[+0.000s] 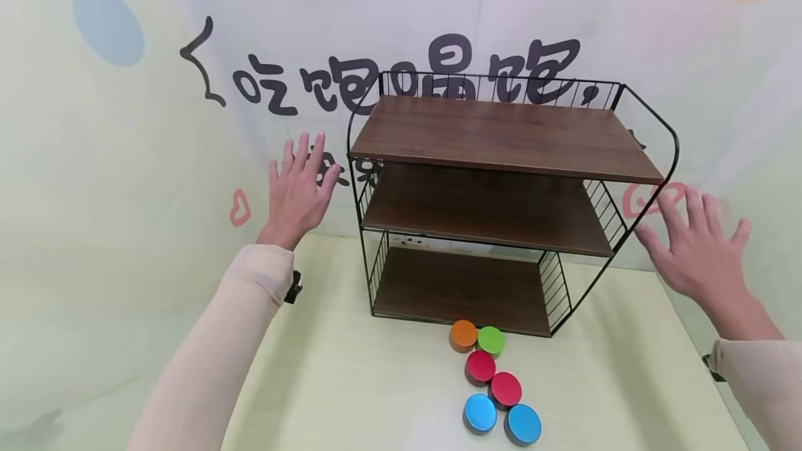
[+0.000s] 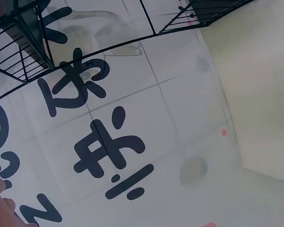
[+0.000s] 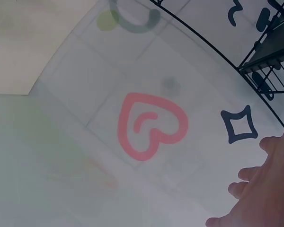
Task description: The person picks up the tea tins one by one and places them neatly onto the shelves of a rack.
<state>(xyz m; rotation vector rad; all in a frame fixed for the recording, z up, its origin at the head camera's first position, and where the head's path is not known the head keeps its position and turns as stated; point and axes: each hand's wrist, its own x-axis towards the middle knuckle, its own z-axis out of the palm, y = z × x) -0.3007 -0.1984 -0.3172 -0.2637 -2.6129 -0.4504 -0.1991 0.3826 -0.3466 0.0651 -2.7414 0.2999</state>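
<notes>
A three-tier shelf rack (image 1: pixel 507 134) with dark wood boards and a black wire frame stands on the table. To its left my left hand (image 1: pixel 296 193) is raised with straight, spread fingers, apart from the frame. On the other side my right hand (image 1: pixel 702 249) is held up beside the rack's right edge, fingers spread; whether it touches the frame I cannot tell. Neither hand holds anything. Before the rack lie round lidded tins: an orange one (image 1: pixel 463 335), a green one (image 1: pixel 491 341), two red ones (image 1: pixel 480 367) and two blue ones (image 1: pixel 523 424).
The pale table (image 1: pixel 351 381) carries the rack and tins; its right edge runs below my right arm. Behind, a light cloth backdrop (image 1: pixel 156 159) bears large dark characters and coloured shapes. The rack's wire side (image 3: pixel 270 80) shows in the right wrist view.
</notes>
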